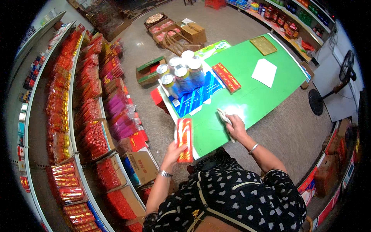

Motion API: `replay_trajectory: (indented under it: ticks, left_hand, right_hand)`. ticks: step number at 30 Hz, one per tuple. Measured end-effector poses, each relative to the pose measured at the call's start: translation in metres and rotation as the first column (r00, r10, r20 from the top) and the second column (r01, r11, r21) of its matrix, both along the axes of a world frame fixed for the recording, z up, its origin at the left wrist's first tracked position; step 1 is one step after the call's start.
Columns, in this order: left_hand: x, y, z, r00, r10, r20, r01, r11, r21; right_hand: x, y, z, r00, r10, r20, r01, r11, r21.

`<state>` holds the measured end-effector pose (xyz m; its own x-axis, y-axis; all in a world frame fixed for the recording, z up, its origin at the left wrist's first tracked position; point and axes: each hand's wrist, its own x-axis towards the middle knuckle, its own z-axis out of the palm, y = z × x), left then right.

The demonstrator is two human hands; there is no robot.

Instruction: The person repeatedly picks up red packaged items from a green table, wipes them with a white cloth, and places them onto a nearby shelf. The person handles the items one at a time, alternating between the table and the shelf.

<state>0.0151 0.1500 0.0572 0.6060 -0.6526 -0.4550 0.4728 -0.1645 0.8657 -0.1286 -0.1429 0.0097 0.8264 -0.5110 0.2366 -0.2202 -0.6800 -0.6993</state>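
Note:
My left hand (174,153) grips the lower end of a long red packet with gold print (184,139), raised over the near left corner of the green-topped table (261,95). A pale, crumpled cloth (223,116) is bunched in my right hand (236,126), near the table's front edge. Beyond my hands, a shrink-wrapped pack of drink cans (185,76) stands on a blue printed sheet (200,94). To its right a second red packet with gold print (226,77) lies flat on the green surface.
White paper (264,72) and a yellowish tray (263,45) lie farther along the table. Shelves of red packets (59,116) line the left side. Cartons (193,32) and a wooden chair (176,43) stand beyond the table. A black fan (346,66) is at the right.

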Motion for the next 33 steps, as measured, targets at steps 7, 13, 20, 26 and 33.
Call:
replay_trajectory:
  ticks: [7, 13, 20, 26, 33]
  left_hand:
    - [0.002, -0.12, -0.038, 0.918, -0.337, 0.207, 0.29, 0.93, 0.225]
    - [-0.025, -0.108, -0.018, 0.709, -0.26, 0.655, -0.022, 0.921, 0.389]
    - [-0.079, -0.064, -0.043, 0.508, -0.286, 0.812, -0.304, 0.823, 0.48]
    - [-0.085, -0.071, -0.045, 0.54, -0.238, 0.807, -0.349, 0.809, 0.473]
    - [-0.088, -0.085, -0.035, 0.496, -0.296, 0.816, -0.35, 0.792, 0.5]
  right_hand:
    - [0.016, -0.038, 0.051, 0.982, 0.027, 0.188, -0.047, 0.994, 0.101]
    - [0.052, -0.04, 0.056, 0.962, 0.194, 0.194, -0.182, 0.98, -0.08]
    - [0.057, 0.063, 0.013, 0.777, 0.626, -0.072, -0.616, 0.729, -0.298]
    - [0.08, 0.02, 0.009, 0.792, 0.587, -0.167, -0.597, 0.689, -0.411]
    - [0.091, 0.005, 0.012, 0.881, 0.43, -0.197, -0.472, 0.771, -0.428]
